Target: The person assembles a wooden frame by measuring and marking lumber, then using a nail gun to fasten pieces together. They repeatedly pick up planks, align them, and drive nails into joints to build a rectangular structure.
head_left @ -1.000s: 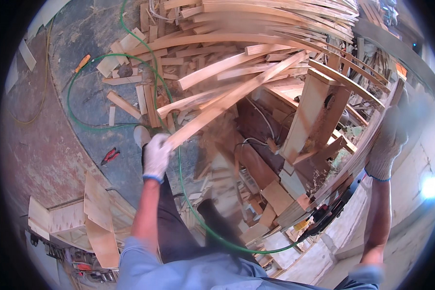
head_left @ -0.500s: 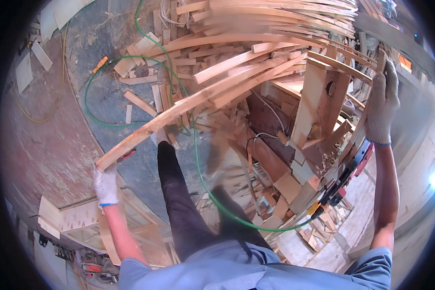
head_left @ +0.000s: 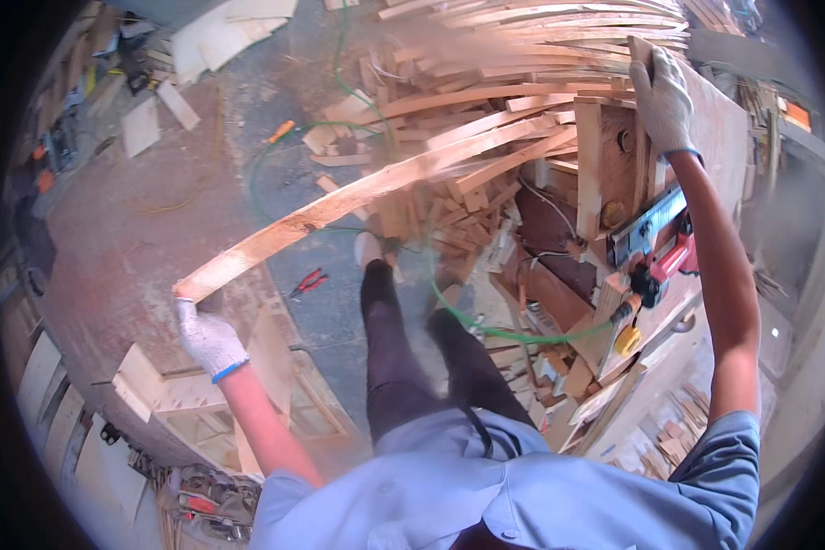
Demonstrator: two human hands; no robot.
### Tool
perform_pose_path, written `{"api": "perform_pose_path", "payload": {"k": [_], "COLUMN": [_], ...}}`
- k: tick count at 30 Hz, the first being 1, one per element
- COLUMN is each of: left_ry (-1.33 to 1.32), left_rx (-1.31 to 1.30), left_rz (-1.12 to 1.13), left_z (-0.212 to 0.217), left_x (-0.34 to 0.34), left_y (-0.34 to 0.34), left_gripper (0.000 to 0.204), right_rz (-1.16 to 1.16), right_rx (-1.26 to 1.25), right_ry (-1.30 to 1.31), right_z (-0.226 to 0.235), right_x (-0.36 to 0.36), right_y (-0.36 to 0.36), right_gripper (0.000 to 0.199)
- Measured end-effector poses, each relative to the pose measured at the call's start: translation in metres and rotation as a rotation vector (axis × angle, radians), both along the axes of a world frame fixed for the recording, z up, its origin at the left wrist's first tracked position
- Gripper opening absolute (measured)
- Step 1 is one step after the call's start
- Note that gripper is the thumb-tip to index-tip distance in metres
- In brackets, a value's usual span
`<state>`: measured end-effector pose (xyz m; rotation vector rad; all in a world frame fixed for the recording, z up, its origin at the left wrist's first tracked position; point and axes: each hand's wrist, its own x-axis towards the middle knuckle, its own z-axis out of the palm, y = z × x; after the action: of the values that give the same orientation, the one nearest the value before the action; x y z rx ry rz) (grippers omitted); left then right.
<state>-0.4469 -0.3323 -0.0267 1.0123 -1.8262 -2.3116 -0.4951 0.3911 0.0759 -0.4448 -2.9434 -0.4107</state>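
My left hand (head_left: 209,337), in a white knit glove with a blue cuff, grips the near end of a long wooden strip (head_left: 339,199). The strip slants up and away to the right, its far end over a pile of similar strips. My right hand (head_left: 666,105), gloved too, is closed around the upper part of an upright wooden board (head_left: 640,57) beside a wooden box frame (head_left: 589,165); its palm side is hidden. Below my right forearm lies a red, black and blue nail gun (head_left: 660,261) with a green hose (head_left: 541,338) attached.
Red-handled pliers (head_left: 310,282) lie on the floor near my feet. Wood offcuts (head_left: 458,225) are heaped ahead, with stacked long strips (head_left: 541,46) behind them. An orange-handled tool (head_left: 281,131) lies farther off. A wooden frame (head_left: 202,394) stands at the lower left.
My view has turned left, so the scene sits farther right. The strip stays in my left hand. My right hand appears nearer the box frame, still on wood. The pliers now show fully.
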Motion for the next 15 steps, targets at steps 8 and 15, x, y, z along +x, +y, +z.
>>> {"api": "perform_pose_path", "payload": {"k": [8, 15], "left_ry": [0.380, 0.582], "left_rx": [-0.369, -0.529], "left_rz": [0.119, 0.232], "left_z": [0.223, 0.313], "left_x": [0.021, 0.142], "left_y": [-0.018, -0.032], "left_gripper": [0.046, 0.055], "right_rz": [0.414, -0.939], "right_rx": [-0.352, -2.784], "right_ry": [0.086, -0.524], "right_z": [0.048, 0.037], "right_x": [0.040, 0.182], "right_y": [-0.210, -0.406], "right_gripper": [0.046, 0.036]}}
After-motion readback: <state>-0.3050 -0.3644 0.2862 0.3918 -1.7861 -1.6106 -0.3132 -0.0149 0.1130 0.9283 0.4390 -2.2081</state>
